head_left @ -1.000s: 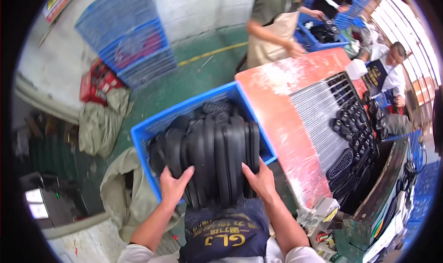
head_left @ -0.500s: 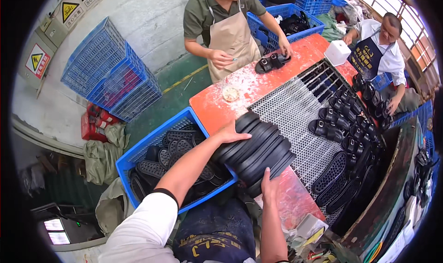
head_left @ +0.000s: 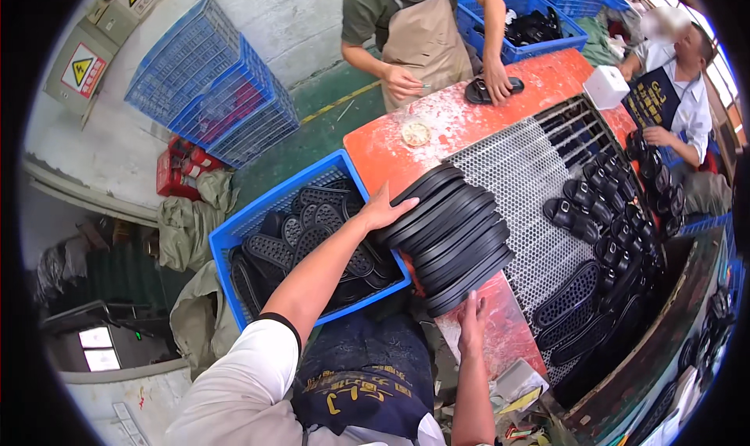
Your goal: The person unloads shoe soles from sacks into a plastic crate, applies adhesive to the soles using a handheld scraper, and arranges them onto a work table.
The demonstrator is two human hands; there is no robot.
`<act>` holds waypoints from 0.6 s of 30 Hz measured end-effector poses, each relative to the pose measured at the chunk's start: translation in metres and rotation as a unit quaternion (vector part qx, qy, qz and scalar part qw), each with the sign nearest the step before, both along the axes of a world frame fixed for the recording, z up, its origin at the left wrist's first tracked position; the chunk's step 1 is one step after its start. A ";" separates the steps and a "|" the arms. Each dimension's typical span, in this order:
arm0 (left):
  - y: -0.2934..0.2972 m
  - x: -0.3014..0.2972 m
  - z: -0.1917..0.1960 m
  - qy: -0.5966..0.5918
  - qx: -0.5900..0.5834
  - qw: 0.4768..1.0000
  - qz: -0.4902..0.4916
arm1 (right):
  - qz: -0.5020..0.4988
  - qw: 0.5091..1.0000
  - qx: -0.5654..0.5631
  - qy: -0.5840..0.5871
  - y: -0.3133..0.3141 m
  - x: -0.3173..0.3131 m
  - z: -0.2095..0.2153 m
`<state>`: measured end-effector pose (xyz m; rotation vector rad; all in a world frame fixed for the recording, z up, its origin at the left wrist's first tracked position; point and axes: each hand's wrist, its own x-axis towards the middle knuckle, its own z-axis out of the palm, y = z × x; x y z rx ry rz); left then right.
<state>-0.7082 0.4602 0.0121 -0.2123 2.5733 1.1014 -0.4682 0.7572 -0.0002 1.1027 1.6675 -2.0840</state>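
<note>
A stack of black shoe soles (head_left: 453, 239) rests on its edges, across the red table's border and the perforated metal plate. My left hand (head_left: 381, 214) holds its far-left end, thumb over the outermost sole. At the near end is my right hand (head_left: 471, 325), fingers stretched out beside the last sole; whether it touches is hard to tell. Below my left forearm, a blue crate (head_left: 226, 247) holds more black soles (head_left: 312, 239) with a honeycomb pattern.
The red table (head_left: 383, 145) bears a small round dish (head_left: 416, 133) and a white box (head_left: 605, 88). Finished black sandals (head_left: 574, 219) and loose soles (head_left: 570, 301) lie on the plate's right side. Across the table, one co-worker handles a sandal (head_left: 494, 90); another sits at far right.
The sole stack has come down onto the table and plate, its soles fanned a little. My right hand has drawn slightly away from its near end. The view has shifted a little.
</note>
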 end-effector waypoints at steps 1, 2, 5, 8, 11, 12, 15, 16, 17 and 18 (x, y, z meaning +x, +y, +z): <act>-0.005 0.006 0.000 0.023 0.022 0.999 0.006 | 0.008 1.000 0.001 0.003 0.005 0.004 -0.011; -0.012 0.013 -0.004 0.048 0.043 0.998 0.013 | -0.001 1.000 -0.011 0.007 0.007 0.006 -0.018; -0.012 0.048 0.030 0.143 0.058 0.988 0.013 | -0.003 1.000 -0.016 0.010 0.018 0.016 -0.024; -0.039 0.107 0.030 0.189 0.045 0.976 0.102 | 0.027 0.999 0.035 0.003 0.022 0.019 -0.036; -0.079 0.184 0.039 0.243 0.030 0.960 0.136 | -0.029 0.994 0.106 0.017 0.009 0.025 -0.010; -0.094 0.211 0.043 0.255 0.009 0.956 0.147 | -0.029 0.986 0.161 0.021 0.005 0.025 0.003; -0.141 0.294 0.041 0.283 -0.020 0.925 0.252 | -0.025 0.965 0.258 0.047 -0.011 0.023 0.015; -0.154 0.317 0.046 0.283 -0.044 0.917 0.277 | -0.028 0.957 0.283 0.048 -0.011 0.024 0.008; -0.167 0.339 0.051 0.286 -0.056 0.907 0.306 | -0.029 0.950 0.307 0.049 -0.013 0.025 0.005; -0.178 0.360 0.049 0.291 -0.057 0.890 0.345 | -0.031 0.949 0.310 0.054 -0.016 0.024 0.003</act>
